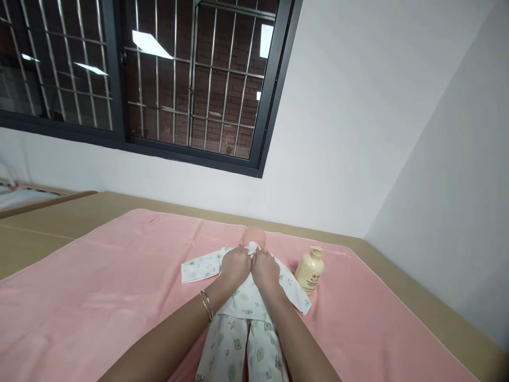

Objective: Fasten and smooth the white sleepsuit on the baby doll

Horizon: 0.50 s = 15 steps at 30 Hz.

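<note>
Closest to view, the white cotton baby suit printed with green animals [242,339] lies lengthwise on the pink terry towel [99,297]. It is worn by a pale plastic doll [254,236] whose head points at the towel's far edge. The left hand [235,267] and right hand [265,270] meet at the neckline, each pinching a collar flap. Closing it neatly probably means keeping both flaps level and flat. A cream pump bottle [309,270] stands toward the far right corner.

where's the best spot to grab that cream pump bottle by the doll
Probably wrap the bottle round its wide body, below the narrow pump head, coming from its right: it stands upright, and the doll's sleeve lies close on its left, bare towel on the right.
</note>
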Motion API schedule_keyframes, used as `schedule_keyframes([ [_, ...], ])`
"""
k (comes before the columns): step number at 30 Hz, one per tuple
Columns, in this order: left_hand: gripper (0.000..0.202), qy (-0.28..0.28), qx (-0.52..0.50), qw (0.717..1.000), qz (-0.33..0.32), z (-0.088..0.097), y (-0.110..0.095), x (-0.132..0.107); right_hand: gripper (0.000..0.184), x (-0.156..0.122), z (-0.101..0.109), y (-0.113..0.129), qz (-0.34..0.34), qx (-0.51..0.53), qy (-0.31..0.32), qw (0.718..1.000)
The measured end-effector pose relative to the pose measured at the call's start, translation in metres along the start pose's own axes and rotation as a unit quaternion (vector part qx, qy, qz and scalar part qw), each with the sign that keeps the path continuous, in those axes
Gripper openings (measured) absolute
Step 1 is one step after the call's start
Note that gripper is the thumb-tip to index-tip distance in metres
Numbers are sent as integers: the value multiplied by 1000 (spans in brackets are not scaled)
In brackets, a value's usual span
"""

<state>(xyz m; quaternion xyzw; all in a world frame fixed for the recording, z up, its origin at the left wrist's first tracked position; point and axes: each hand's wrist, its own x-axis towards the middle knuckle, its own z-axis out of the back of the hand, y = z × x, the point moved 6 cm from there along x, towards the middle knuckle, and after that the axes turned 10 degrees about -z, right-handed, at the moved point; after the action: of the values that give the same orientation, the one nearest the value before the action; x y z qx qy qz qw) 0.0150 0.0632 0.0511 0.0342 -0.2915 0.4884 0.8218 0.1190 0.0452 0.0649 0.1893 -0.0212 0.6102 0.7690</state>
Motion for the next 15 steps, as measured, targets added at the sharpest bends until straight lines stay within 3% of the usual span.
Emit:
schedule_keyframes([
  [4,33,1,25,999,46,-1,5,-2,43,2,-7,-7,-9,3,-2,1000],
  [10,43,-25,-49,998,30,-18,18,2,50,9,-9,-18,-13,34,31,999],
  [15,50,-105,-92,990,34,-23,25,-4,52,0,18,-5,13,43,-65,997],
])
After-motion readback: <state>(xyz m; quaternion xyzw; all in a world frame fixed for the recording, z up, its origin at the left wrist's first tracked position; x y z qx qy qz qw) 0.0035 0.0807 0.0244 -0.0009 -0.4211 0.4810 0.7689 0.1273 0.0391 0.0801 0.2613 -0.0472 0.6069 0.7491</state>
